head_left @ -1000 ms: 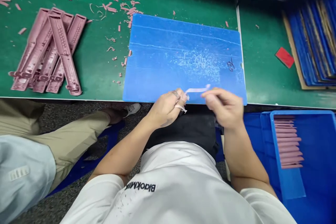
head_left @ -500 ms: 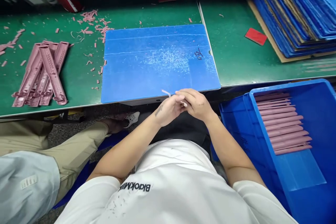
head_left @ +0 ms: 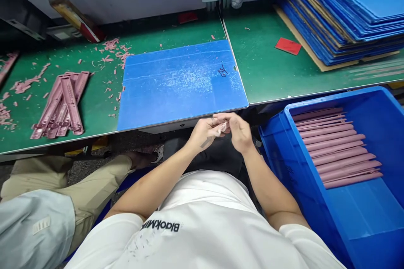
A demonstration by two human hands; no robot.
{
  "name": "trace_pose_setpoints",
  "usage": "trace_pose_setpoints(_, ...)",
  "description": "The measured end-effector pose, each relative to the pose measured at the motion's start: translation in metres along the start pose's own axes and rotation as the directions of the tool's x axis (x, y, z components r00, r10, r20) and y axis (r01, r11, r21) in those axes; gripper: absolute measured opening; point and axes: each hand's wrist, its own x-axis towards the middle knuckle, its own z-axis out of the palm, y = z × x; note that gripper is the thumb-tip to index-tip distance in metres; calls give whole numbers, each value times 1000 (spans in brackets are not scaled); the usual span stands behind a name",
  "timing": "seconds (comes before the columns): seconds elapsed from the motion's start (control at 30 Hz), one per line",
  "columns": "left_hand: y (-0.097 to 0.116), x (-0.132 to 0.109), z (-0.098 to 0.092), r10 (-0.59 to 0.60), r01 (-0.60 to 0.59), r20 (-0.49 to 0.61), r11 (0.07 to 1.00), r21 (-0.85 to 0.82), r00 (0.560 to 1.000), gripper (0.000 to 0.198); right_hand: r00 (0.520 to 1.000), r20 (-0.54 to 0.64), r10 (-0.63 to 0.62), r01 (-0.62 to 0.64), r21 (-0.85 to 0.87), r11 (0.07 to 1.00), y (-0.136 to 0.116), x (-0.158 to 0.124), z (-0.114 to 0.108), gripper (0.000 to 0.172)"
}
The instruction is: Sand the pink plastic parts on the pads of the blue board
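Observation:
My left hand (head_left: pixel 206 132) is closed on a small crumpled whitish piece (head_left: pixel 222 127), in front of the table's edge. Against it from the right rests my right hand (head_left: pixel 240 131), its fingers bent over the same spot; what its fingertips hold, if anything, is hidden. Just beyond both hands lies a blue board (head_left: pixel 183 86) with pale specks on its surface. To the left, several long pink plastic parts (head_left: pixel 71 105) are piled on the green table (head_left: pixel 268 67).
At the right a blue bin (head_left: pixel 315 214) holds a row of pink parts (head_left: pixel 341 147). Stacked blue boards (head_left: pixel 347 21), a red card (head_left: pixel 288 46), a bottle (head_left: pixel 74 14) and pink scraps (head_left: pixel 27 84) are on the table. A seated person's leg (head_left: pixel 97 176) is at the left.
The view has shifted, showing more of the wall and the bottle. My fingers have changed their hold, and the thin pale strip that stuck out above my hands no longer shows.

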Motion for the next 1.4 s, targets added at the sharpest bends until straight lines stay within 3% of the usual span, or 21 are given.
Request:
trace_pose_setpoints(0.07,0,-1,1,36,-37,12,995,93,999,48,999,30,-44,46,-43,998,4,-7,-3,59)
trace_pose_setpoints(0.13,-2,-3,3,59,-77,125,987,138,990,47,1000,-17,21,-21,4,1000,10,-12,-6,56)
trace_pose_setpoints(0.2,-5,-11,9,45,-69,233,993,96,972,60,984,-87,158,-143,152,978,18,-16,-11,59)
trace_pose_setpoints(0.3,-7,-33,19,-19,-8,240,994,110,971,56,919,-292,267,-168,322,932,29,-30,-31,72)
trace_pose_setpoints(0.4,-1,-49,22,-59,24,168,979,200,984,39,821,-478,312,-204,266,942,38,-80,-72,73)
trace_pose_setpoints(0.47,0,-46,18,-63,37,116,976,216,991,32,776,-469,421,-380,185,906,38,-140,-94,70)
trace_pose_setpoints(0.53,-5,-38,14,-66,45,85,973,226,994,30,682,-404,610,-627,108,772,34,-209,-102,65)
trace_pose_setpoints(0.6,-15,-29,11,-60,33,96,964,265,994,32,523,-345,780,-821,44,570,30,-273,-100,53)
trace_pose_setpoints(0.67,-24,-23,10,-11,-29,131,953,301,991,40,367,-317,874,-922,2,388,30,-324,-96,42)
trace_pose_setpoints(0.7,-27,-22,10,21,-65,145,950,305,989,42,316,-317,894,-945,-15,328,31,-343,-94,41)
trace_pose_setpoints(0.77,-29,-22,12,64,-106,152,950,292,986,36,253,-332,909,-967,-59,248,34,-367,-92,41)
trace_pose_setpoints(0.83,-28,-24,14,74,-109,133,954,278,988,26,222,-347,911,-975,-98,200,36,-377,-92,38)
trace_pose_setpoints(0.9,-25,-26,15,103,-131,117,953,273,988,26,231,-352,907,-972,-116,203,34,-380,-90,40)
trace_pose_setpoints(1.0,-22,-27,16,206,-226,103,940,255,973,43,294,-347,891,-956,-103,276,21,-393,-90,42)
trace_pose_setpoints(1.07,-22,-26,17,216,-229,81,947,227,973,40,291,-371,882,-955,-57,291,9,-413,-99,42)
trace_pose_setpoints(1.1,-23,-25,18,196,-206,65,957,207,978,29,255,-395,883,-963,-22,268,3,-427,-106,43)
trace_pose_setpoints(1.17,-26,-23,19,154,-156,28,975,159,988,9,125,-462,878,-982,68,176,-7,-455,-124,45)
trace_pose_setpoints(1.27,-32,-23,21,161,-162,20,974,161,987,14,-73,-591,803,-977,205,62,-8,-489,-147,46)
trace_pose_setpoints(1.33,-34,-25,21,182,-190,59,962,195,982,13,-136,-663,736,-963,263,58,2,-500,-152,45)
trace_pose_setpoints(1.4,-35,-27,18,204,-218,91,955,203,975,14,-160,-703,693,-952,295,80,15,-501,-150,46)
